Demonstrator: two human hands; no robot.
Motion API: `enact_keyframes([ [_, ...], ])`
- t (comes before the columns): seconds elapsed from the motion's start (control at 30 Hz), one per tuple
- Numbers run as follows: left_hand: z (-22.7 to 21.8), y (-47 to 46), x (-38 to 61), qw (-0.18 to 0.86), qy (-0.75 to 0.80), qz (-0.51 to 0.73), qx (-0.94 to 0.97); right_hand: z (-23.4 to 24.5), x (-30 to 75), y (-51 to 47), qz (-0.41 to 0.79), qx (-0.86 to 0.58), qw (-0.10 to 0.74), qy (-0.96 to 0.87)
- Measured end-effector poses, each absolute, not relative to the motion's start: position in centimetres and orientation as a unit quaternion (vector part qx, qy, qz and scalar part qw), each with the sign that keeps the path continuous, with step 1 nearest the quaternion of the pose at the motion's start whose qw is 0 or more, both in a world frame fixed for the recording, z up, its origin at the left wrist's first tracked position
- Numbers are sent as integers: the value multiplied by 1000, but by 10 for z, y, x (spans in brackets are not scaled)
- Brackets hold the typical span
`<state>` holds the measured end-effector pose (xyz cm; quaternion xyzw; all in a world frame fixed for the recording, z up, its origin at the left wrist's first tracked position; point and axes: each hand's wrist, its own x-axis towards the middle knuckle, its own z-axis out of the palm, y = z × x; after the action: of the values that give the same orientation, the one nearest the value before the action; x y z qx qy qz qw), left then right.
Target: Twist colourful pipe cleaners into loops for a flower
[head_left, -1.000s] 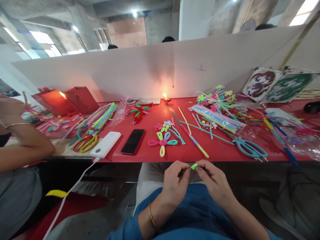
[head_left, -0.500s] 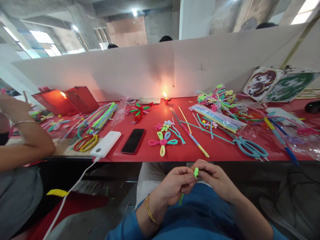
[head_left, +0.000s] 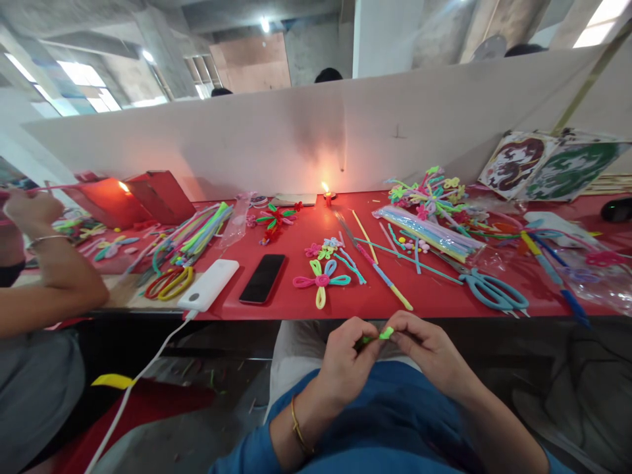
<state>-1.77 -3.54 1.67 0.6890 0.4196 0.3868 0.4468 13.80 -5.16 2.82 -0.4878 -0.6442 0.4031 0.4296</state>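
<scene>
Between my fingertips is a small bright green piece of pipe cleaner (head_left: pixel 386 333), bent up short, in front of the table edge above my lap. My left hand (head_left: pixel 348 359) pinches one end, with a bit of green showing beside its curled fingers. On the other end, my right hand (head_left: pixel 427 345) is closed in a pinch. Just beyond my hands, a pipe-cleaner flower (head_left: pixel 322 282) with pink, green, blue and yellow loops lies on the table. Smaller pink and yellow flowers (head_left: pixel 326 249) and a pink-to-yellow twisted stick (head_left: pixel 390 286) lie near it.
On the red table (head_left: pixel 301 230) a candle (head_left: pixel 328 195) burns at the back. Blue scissors (head_left: pixel 496 289) and bagged pipe cleaners (head_left: pixel 429 232) lie right. A black phone (head_left: pixel 263 278) and a white power bank (head_left: pixel 210 284) with a cable lie left, beside a co-worker's arm (head_left: pixel 49 263).
My left hand has rolled over and risen slightly, its knuckles now uppermost. The green piece has tipped from upright to slanting. At the left, the co-worker's hand has moved.
</scene>
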Motion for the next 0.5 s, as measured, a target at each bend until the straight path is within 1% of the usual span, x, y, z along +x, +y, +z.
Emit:
enact_keyframes([
  [0.13, 20, -35, -21, 425, 403, 349, 731, 26, 139, -51, 385, -487, 436, -652],
  [0.23, 24, -34, -21, 433, 390, 327, 744, 26, 142, -51, 370, -489, 430, -663],
  [0.3, 26, -34, -21, 456, 383, 320, 737, 28, 144, -51, 357, -485, 422, -677],
  [0.37, 28, -34, -21, 517, 374, 319, 701, 30, 145, -51, 344, -477, 418, -692],
  [0.5, 23, -34, -21, 746, 309, 292, 513, 34, 147, -53, 329, -442, 412, -726],
])
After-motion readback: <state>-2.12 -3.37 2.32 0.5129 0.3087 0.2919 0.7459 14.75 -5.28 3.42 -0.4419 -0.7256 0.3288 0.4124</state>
